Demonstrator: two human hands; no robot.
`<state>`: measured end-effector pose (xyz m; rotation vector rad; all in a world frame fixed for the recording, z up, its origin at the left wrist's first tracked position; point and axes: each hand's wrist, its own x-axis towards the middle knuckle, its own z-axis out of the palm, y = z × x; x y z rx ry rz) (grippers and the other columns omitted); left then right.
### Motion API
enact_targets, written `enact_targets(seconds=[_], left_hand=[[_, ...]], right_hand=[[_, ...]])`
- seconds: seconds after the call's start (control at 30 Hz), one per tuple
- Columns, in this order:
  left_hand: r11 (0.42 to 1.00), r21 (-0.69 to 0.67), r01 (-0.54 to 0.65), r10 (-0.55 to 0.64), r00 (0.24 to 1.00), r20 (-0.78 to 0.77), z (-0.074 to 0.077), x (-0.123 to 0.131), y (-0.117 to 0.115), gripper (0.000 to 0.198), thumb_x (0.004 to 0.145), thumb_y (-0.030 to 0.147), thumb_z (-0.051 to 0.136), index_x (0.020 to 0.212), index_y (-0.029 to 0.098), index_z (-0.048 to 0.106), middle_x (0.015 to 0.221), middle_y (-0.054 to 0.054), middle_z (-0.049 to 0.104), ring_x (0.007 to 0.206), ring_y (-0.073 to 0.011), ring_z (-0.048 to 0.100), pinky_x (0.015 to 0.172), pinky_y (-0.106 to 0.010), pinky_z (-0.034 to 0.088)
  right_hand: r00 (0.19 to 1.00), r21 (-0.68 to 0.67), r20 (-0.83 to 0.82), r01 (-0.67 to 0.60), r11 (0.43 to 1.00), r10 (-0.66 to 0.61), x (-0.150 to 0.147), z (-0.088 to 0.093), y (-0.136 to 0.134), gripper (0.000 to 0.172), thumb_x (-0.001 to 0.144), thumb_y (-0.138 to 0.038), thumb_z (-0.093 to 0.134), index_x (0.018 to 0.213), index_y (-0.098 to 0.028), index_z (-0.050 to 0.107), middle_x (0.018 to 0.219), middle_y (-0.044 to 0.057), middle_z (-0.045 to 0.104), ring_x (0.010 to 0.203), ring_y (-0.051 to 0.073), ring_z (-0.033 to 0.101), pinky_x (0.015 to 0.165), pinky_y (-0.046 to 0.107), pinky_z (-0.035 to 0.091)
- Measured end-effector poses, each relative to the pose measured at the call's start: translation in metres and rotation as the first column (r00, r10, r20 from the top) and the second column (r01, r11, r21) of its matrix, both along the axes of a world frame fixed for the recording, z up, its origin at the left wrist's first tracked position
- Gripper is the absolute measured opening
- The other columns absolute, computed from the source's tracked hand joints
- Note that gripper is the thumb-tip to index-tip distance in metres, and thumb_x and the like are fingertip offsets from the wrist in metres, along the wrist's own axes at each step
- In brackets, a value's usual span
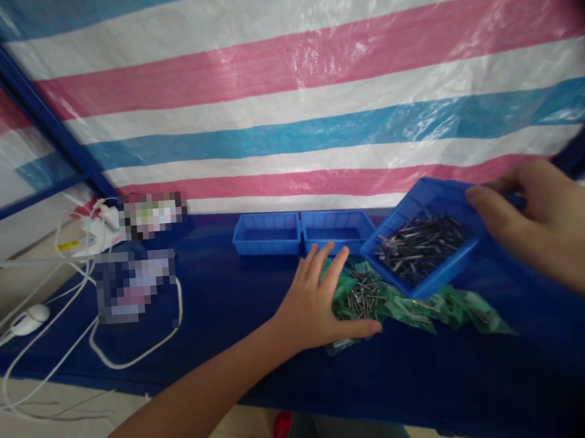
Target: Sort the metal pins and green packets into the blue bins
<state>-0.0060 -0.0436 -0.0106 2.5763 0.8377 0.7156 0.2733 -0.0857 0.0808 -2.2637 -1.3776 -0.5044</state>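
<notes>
Room to move lies between the left hand (312, 314) and the white cable (181, 307) looping on the blue worktop (222, 297), whose front edge runs below the forearm. The left hand's fingers are spread wide over metal pins (363, 297) on crumpled green plastic (403, 301), partly hiding them; contact is hard to judge. The right hand (543, 228), blurred, has its fingers gripping a tilted blue bin (428, 193) of pins above the plastic. A striped sheet (282, 66) hangs behind.
</notes>
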Motion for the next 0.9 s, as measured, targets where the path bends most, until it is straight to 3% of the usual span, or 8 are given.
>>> enact_targets(seconds=[0.13, 0.3, 0.53, 0.73, 0.9], left_hand=[[0.998, -0.017, -0.068, 0.070, 0.987, 0.148, -0.010, 0.003, 0.000, 0.117, 0.061, 0.075, 0.064, 0.149, 0.019, 0.011, 0.155, -0.020, 0.008, 0.143, -0.0357, 0.015, 0.112, -0.053, 0.028], [0.996, -0.052, -0.073, 0.081, 0.980, 0.181, -0.017, 0.001, 0.002, 0.114, 0.063, 0.070, 0.066, 0.149, 0.020, 0.011, 0.154, -0.019, 0.013, 0.142, -0.0340, 0.019, 0.114, -0.051, 0.027], [0.988, -0.122, -0.094, 0.117, 0.974, 0.196, -0.021, 0.002, 0.006, 0.103, 0.067, 0.062, 0.070, 0.147, 0.022, 0.020, 0.148, -0.016, 0.026, 0.138, -0.0317, 0.029, 0.113, -0.048, 0.029], [0.979, -0.122, -0.162, 0.182, 0.967, 0.176, -0.026, 0.003, 0.006, 0.103, 0.066, 0.061, 0.071, 0.147, 0.021, 0.021, 0.146, -0.018, 0.025, 0.139, -0.0341, 0.025, 0.113, -0.051, 0.028], [0.965, -0.096, -0.245, 0.258, 0.951, 0.170, -0.024, 0.004, 0.005, 0.099, 0.066, 0.061, 0.071, 0.145, 0.022, 0.025, 0.142, -0.017, 0.029, 0.137, -0.0366, 0.026, 0.111, -0.057, 0.027]], right_hand=[[0.978, 0.000, -0.012, -0.208, 0.978, 0.208, -0.058, 0.016, 0.010, 0.028, 0.084, -0.050, 0.040, 0.087, -0.023, 0.047, 0.058, 0.006, 0.052, 0.052, 0.025, 0.053, 0.053, 0.034, 0.032], [0.943, 0.017, 0.018, -0.331, 0.943, 0.331, -0.088, 0.015, 0.019, 0.024, 0.088, -0.043, 0.041, 0.086, -0.020, 0.046, 0.066, 0.007, 0.058, 0.055, 0.022, 0.055, 0.053, 0.030, 0.028], [0.911, -0.008, 0.141, -0.390, 0.921, 0.387, -0.112, 0.019, 0.016, 0.023, 0.090, -0.036, 0.040, 0.094, -0.017, 0.051, 0.075, 0.009, 0.064, 0.053, 0.018, 0.053, 0.049, 0.028, 0.023], [0.869, -0.004, 0.256, -0.437, 0.900, 0.423, -0.130, 0.021, 0.019, 0.028, 0.092, -0.031, 0.038, 0.104, -0.015, 0.057, 0.089, 0.010, 0.066, 0.061, 0.019, 0.058, 0.048, 0.028, 0.022], [0.851, -0.030, 0.284, -0.453, 0.891, 0.442, -0.138, 0.022, 0.022, 0.032, 0.093, -0.030, 0.035, 0.098, -0.016, 0.063, 0.090, 0.009, 0.066, 0.067, 0.019, 0.059, 0.048, 0.029, 0.025]])
